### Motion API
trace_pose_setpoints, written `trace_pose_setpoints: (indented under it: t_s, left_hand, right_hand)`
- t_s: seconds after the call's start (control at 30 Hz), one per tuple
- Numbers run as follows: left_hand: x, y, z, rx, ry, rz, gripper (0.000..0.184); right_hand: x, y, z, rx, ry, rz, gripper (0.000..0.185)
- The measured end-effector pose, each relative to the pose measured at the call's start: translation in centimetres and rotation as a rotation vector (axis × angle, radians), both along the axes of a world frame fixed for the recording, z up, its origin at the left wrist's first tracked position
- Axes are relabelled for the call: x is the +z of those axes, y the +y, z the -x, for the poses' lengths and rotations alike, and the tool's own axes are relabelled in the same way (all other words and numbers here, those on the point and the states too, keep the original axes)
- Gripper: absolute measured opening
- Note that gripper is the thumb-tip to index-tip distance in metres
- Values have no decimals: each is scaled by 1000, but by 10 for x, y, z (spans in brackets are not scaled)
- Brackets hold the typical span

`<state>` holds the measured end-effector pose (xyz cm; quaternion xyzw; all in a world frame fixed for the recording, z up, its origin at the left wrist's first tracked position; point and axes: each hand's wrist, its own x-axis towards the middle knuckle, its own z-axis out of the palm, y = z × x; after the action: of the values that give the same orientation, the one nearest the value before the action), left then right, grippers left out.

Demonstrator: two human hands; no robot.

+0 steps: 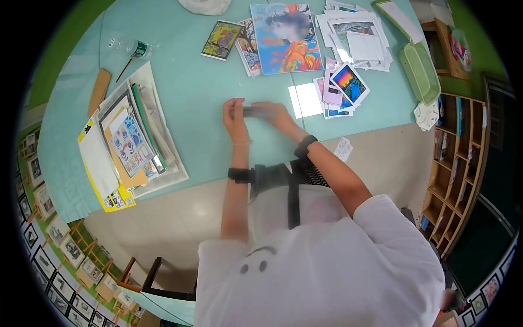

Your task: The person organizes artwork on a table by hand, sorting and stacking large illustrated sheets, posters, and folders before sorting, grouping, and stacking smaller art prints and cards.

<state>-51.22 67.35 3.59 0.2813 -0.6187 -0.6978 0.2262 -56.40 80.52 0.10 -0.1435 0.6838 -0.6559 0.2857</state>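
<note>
Shirt (327, 267) bears smile print (262, 249); hands (235, 119) (276, 114) hold blurred object (250, 111).

One left hand (236, 121), one right hand (277, 115), two black wristbands (306, 146), one plastic water bottle (131, 48) and one thin red stick (124, 71) are showing.

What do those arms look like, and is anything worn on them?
The left arm carries a black band and a thin pale bracelet; the right arm has a second black band. A short white sleeve tops the right arm. Left grip and right grip are ungloved.
</note>
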Motion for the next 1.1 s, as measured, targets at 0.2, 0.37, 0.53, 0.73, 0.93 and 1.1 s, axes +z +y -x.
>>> trace_pose_setpoints:
  t_s: [0.2,0.37,0.53,0.73,0.93,1.1]
  left_hand:
    - [-4,-6,-5,-65,-133,-22,19]
    - [20,-4,11,-66,75,-8,22]
    - [-10,-4,4,-117,34,-185,22]
    - [14,-9,-6,-31,145,-326,26]
    - [-6,-25,-17,-58,33,-61,18]
    - [12,-26,-13,-80,36,-91,22]
  right_hand:
    - [0,5,-8,57,67,-24,42]
    - [34,-4,-4,-115,-78,-1,49]
    - [27,-5,4,-92,-63,11,49]
    - [40,-10,-8,59,178,-254,39]
    - [24,-24,-22,-86,30,-70,37]
    - [-3,-20,-15,45,188,-89,37]
